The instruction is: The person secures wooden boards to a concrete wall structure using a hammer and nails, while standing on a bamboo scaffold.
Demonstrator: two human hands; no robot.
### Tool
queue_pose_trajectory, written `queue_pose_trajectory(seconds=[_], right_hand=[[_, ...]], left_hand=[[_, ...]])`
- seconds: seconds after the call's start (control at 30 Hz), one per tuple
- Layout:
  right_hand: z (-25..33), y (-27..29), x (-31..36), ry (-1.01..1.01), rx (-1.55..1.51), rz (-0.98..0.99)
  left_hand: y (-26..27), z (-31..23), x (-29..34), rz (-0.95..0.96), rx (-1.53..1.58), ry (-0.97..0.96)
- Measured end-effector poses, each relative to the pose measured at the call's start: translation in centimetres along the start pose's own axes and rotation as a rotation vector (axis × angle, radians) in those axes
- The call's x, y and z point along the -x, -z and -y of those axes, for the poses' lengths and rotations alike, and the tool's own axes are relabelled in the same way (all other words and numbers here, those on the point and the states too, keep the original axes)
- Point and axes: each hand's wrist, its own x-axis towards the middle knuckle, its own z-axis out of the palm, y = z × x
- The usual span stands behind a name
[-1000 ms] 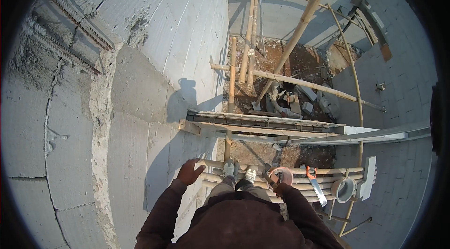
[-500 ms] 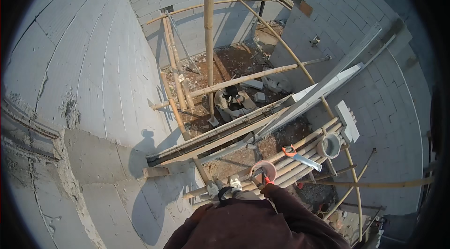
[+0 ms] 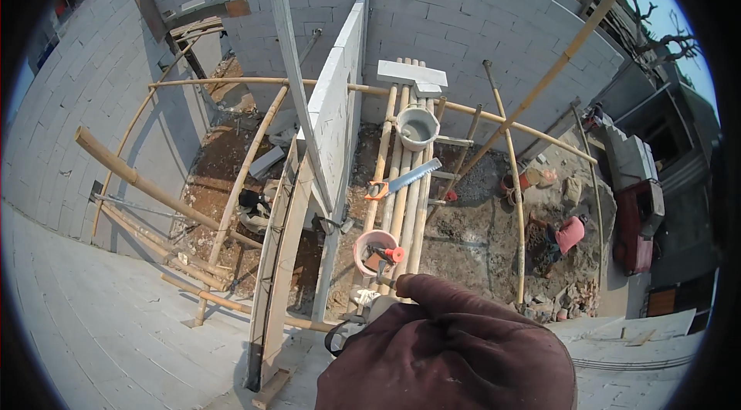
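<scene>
Just below a pink bucket (image 3: 358, 252), part of my right hand (image 3: 404, 283) shows at the end of a dark maroon sleeve. Its fingers are too small and hidden to read, so whether they hold anything is unclear. Inside the bucket lie tools, among them one with a red handle (image 3: 395, 255) that sticks out over the rim close to my hand. Farther along, a handsaw (image 3: 413, 177) with an orange grip rests on the bamboo poles. My left hand is out of sight.
Bamboo poles (image 3: 398, 205) form a platform holding a grey bucket (image 3: 417, 129) and white blocks (image 3: 411, 73). Left of it runs a wooden-sided beam form (image 3: 278, 271) below a block wall (image 3: 338, 70). One person (image 3: 255, 208) is below left; another in pink (image 3: 570, 234) bends at right.
The view has swung to the right, bringing the yard and the person in pink into sight. My right hand stays near the pink bucket; the red handle now shows clear of it.
</scene>
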Motion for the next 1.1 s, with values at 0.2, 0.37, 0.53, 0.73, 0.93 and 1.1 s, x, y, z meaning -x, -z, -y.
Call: queue_pose_trajectory(seconds=[0.2,0.37,0.53,0.73,0.93,1.1], right_hand=[[-2.8,-2.2,5.0,-0.169,-0.234,0.065],[-5.7,-5.6,3.7,-0.161,0.030,0.138],[-1.9,-2.5,3.4,-0.072,0.004,0.074],[-2.7,-1.7,-0.7,0.004,-0.062,0.045],[3.8,2.4,-0.8,0.156,0.134,0.052],[3.6,1.8,-1.3,0.124,0.210,0.086]], left_hand=[[1.4,0.1,-1.1,0.036,-0.091,0.001],[0.4,0.2,-1.4,0.079,-0.126,-0.016],[1.8,2.3,0.0,-0.033,-0.137,0.025],[1.7,2.1,1.9,-0.330,0.117,-0.066],[0.8,10.9,5.4,-0.471,0.159,0.174],[-3.3,12.6,7.5,-0.334,0.017,0.190]])
